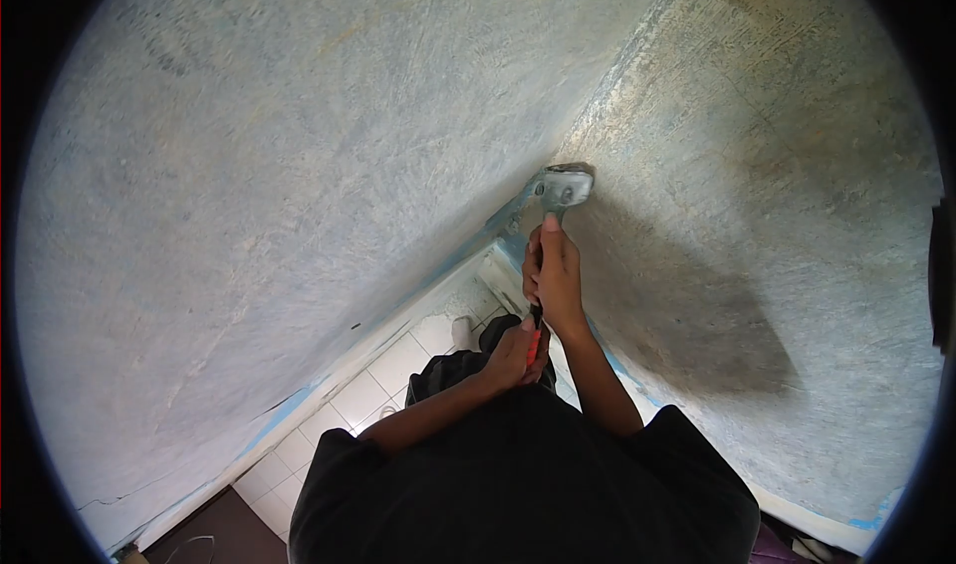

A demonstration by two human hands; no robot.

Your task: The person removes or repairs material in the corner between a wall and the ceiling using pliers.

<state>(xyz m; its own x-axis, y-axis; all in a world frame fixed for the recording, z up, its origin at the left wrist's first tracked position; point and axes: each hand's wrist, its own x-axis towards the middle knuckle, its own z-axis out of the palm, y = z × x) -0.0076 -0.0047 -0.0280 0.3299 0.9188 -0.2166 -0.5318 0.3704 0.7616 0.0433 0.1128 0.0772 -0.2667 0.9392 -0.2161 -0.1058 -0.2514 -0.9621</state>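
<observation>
A metal scraper (563,190) with a red-and-black handle is pressed into the corner where two rough grey walls meet. My right hand (554,277) grips the shaft just below the blade, index finger stretched toward it. My left hand (518,357) is closed around the handle's lower end. The blade lies flat against the right wall (777,166), right at the corner line. Both arms come up from my black shirt at the bottom of the view.
The left wall (249,186) is scraped grey with traces of blue paint. Far below lies a white tiled floor (368,395) with a blue-edged skirting. A dark patch of floor (224,524) shows at the bottom left.
</observation>
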